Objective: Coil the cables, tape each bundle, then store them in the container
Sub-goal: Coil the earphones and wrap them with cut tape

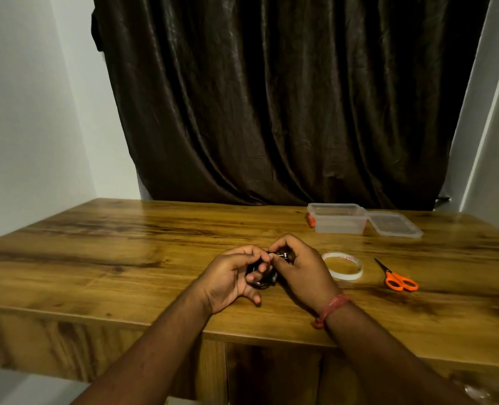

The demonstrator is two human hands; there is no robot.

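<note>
A small coil of black cable sits between my two hands over the middle of the wooden table. My left hand cups the coil with fingers curled through it. My right hand pinches the cable's metal plug end at the top of the coil. Most of the coil is hidden by my fingers. A roll of clear tape lies just right of my right hand. The clear plastic container stands open at the back right, its lid lying beside it.
Orange-handled scissors lie right of the tape roll. A small orange object rests against the container's left side. A dark curtain hangs behind the table. The table's front edge runs under my forearms.
</note>
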